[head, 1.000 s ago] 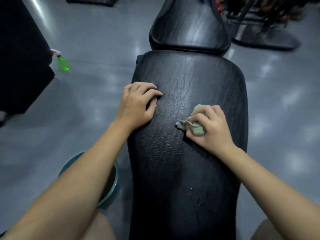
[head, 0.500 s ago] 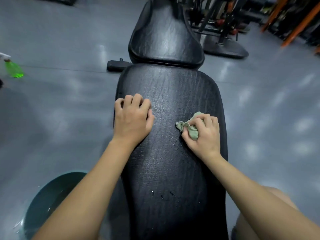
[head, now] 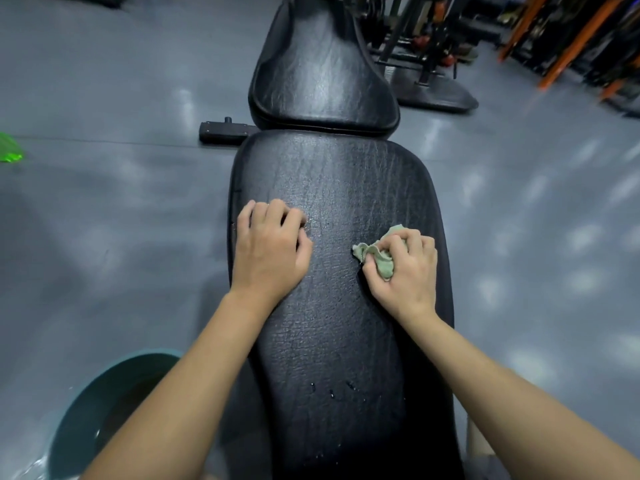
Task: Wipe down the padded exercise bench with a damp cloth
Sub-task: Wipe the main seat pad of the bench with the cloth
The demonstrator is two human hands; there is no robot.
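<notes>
Mostly hidden in the gripping right hand [head: 405, 271], a crumpled green cloth [head: 376, 257] presses on the black padded bench [head: 332, 334], right of centre. The left hand [head: 272, 251] rests nearby, fingers curled, empty. Its forearm half-hides a teal basin [head: 100, 407].

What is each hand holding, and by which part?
The right hand grips the bunched green cloth around its middle, one corner poking out. The left hand holds nothing; it rests, fingers curled, on the bench pad.
</notes>
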